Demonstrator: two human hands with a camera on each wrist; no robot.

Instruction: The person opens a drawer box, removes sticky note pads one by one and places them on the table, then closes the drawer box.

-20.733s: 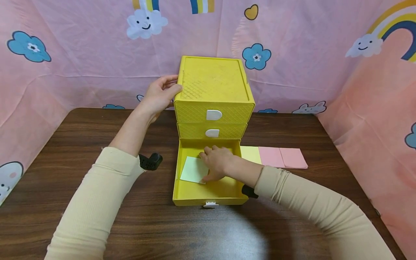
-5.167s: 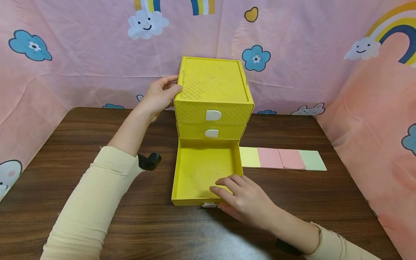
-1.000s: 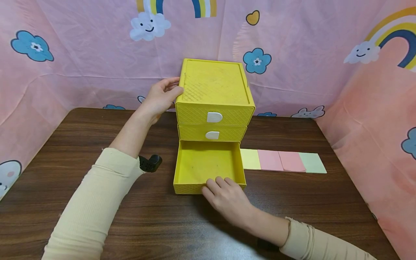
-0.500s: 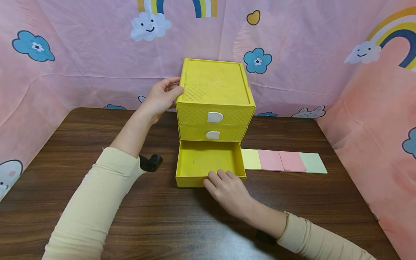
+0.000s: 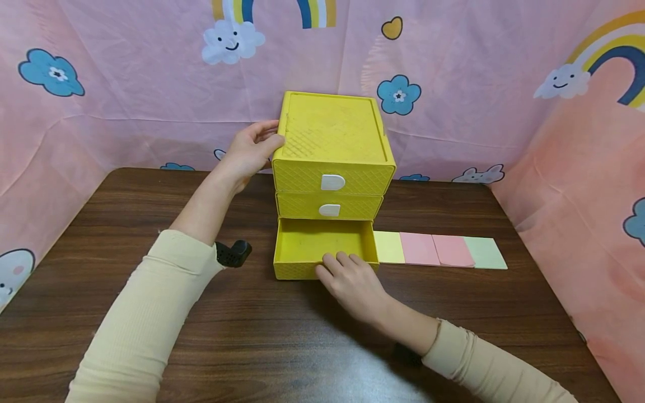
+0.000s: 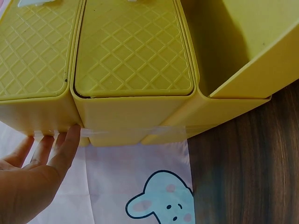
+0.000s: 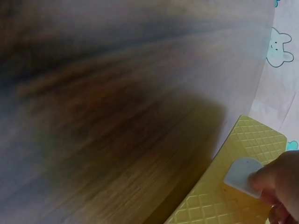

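Observation:
A yellow three-drawer storage box stands at the back middle of the table. Its bottom drawer is pulled partly out and looks bare inside; the upper two are closed. My right hand grips that drawer's front, fingers over the rim. In the right wrist view, the thumb lies on the white handle. My left hand rests on the box's left side, its thumb at the top edge. The left wrist view has those fingers straight against the side wall, near a strip of clear tape.
Right of the box, square paper notes lie in a row: a yellow one, two pink ones and a green one. Dark wooden table surrounds the box. A printed pink cloth hangs behind and at the sides.
Earlier, a green note lay in the drawer; it is now at the row's right end. Over the last second my right hand has pushed the drawer further in. The left hand has stayed put.

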